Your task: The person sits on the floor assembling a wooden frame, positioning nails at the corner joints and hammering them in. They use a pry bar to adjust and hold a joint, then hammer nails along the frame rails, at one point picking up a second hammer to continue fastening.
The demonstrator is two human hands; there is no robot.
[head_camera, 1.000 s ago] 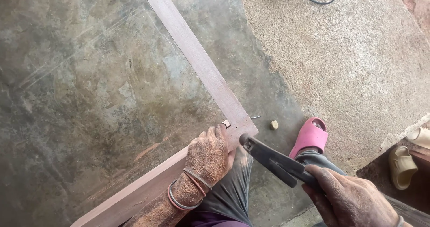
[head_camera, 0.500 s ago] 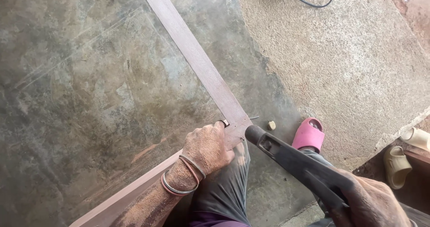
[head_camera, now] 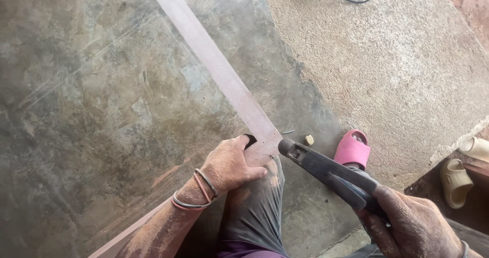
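The left hand (head_camera: 232, 164) presses flat on the stiff, light wooden frame (head_camera: 229, 87) at its corner, while the right hand (head_camera: 412, 227) grips the heavy hammer (head_camera: 326, 170) by its handle.

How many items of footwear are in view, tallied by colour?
Pink slipper: 1
Beige slippers and: 2
Total: 3

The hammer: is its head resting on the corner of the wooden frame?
No, the hammer in the right hand hangs just beside the wooden frame, not touching it.
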